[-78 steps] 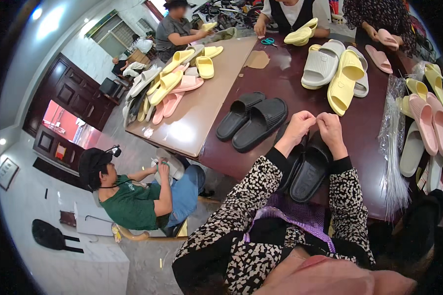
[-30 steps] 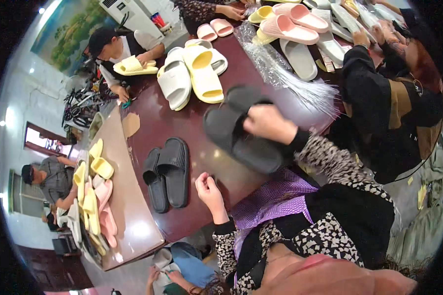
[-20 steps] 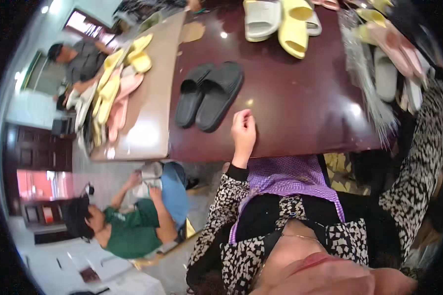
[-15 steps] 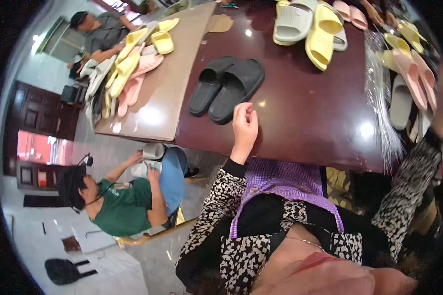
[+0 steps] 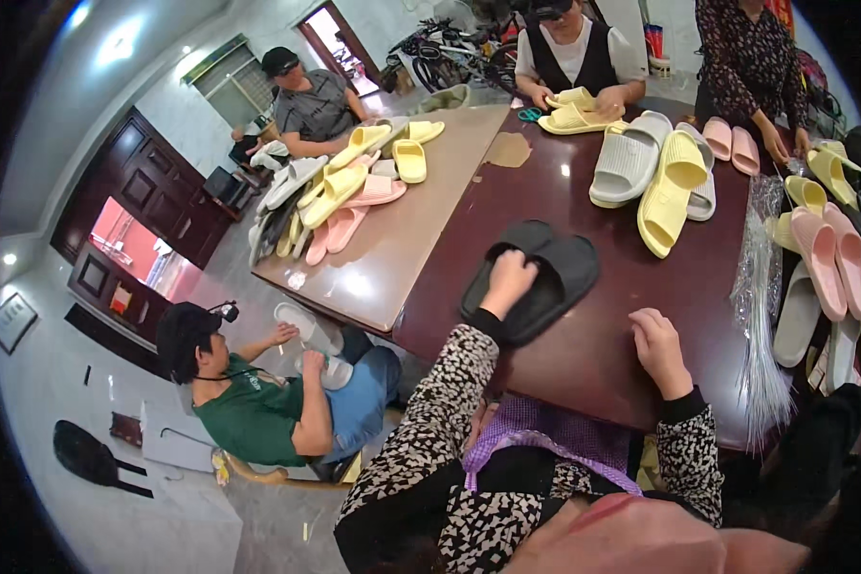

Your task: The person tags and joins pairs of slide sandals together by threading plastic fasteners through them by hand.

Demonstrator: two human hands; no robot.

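A pair of black slide slippers (image 5: 557, 287) lies side by side on the dark red table, close in front of me. My left hand (image 5: 510, 280) is on the left one, its curled fingers closed at the strap by the gap between the two shoes. My right hand (image 5: 658, 349) hovers near the table's front edge, to the right of the pair and apart from it. Its fingers are bent inward; anything thin between them is too small to make out. To its right, a bundle of thin, shiny strands (image 5: 761, 316) hangs over the table edge.
Grey slippers (image 5: 631, 158) and a yellow slipper (image 5: 674, 191) stand farther back. Pink slippers (image 5: 734, 143) lie beyond. Mixed slippers are heaped on the left tabletop (image 5: 421, 239) and at far right. Co-workers sit or stand around; one in green (image 5: 258, 411) handles light slippers. Scissors (image 5: 530, 115) lie far back.
My left hand has gone from beside the black slippers onto the left one. My right hand has come back from the far right to the table's front edge. The view has tilted up.
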